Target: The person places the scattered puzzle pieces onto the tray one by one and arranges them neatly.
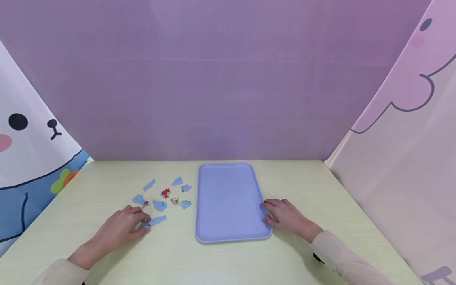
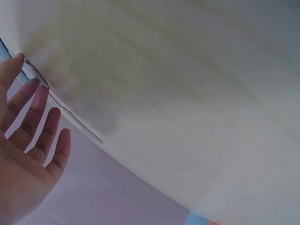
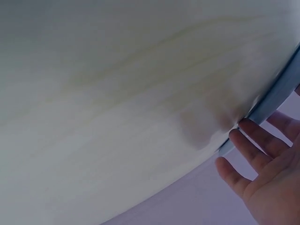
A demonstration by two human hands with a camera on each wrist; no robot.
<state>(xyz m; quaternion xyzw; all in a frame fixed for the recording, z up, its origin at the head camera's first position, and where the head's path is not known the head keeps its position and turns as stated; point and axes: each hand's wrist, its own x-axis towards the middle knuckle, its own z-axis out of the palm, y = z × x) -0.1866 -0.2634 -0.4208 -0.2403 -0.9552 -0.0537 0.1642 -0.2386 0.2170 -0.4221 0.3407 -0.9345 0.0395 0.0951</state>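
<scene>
On the left of the table my left hand (image 1: 122, 227) pinches the near end of a long light-blue puzzle piece (image 1: 158, 219) between thumb and fingers; the fingers hide that end. The piece lies low at the tabletop, and in the left wrist view its thin edge (image 2: 33, 70) shows between the fingertips. A blue-violet rectangular tray (image 1: 228, 202) lies flat in the middle, with a raised rim and bare inside. My right hand (image 1: 288, 217) rests against the tray's right rim, fingers and thumb spread along it. From the right wrist, the fingertips touch the tray's side (image 3: 276, 96).
Several irregular flat pieces lie scattered left of the tray, among them a red one (image 1: 165, 193), a yellowish one (image 1: 174, 200), a blue one (image 1: 160, 205) and a blue triangle (image 1: 177, 181). A purple curtain (image 1: 206, 87) rises behind the pale table (image 1: 228, 265); printed cloths hang at both sides.
</scene>
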